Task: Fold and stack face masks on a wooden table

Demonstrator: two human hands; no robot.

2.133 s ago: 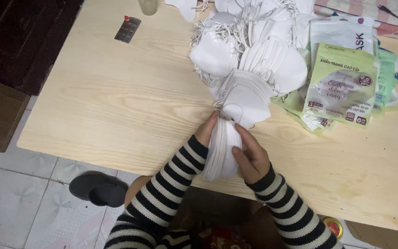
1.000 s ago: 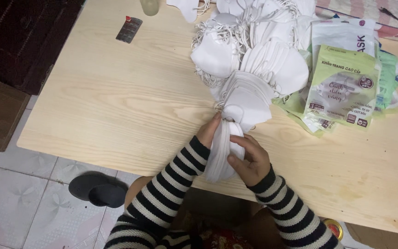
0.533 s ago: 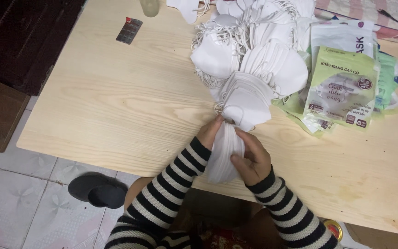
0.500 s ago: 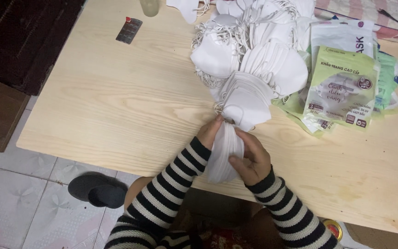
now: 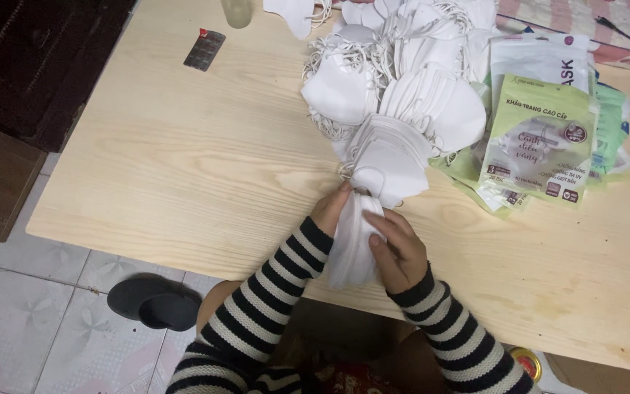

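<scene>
Holding a small stack of folded white fabric face masks [image 5: 351, 244] upright at the near counter [image 5: 184, 160] edge, your left hand [image 5: 332, 208] and right hand [image 5: 399, 248] have fingers clamped round it; the white mask heap [image 5: 395, 109] touches it behind, green-printed pouches [image 5: 541, 138] rightward.

The soft, matt white fabric face masks [image 5: 351, 244] in my hands [image 5: 399, 252] look fibrous; the pale wooden worktop [image 5: 184, 160] shows smooth grain, and the far-right green plastic pouches [image 5: 541, 138] shine glossy.
</scene>
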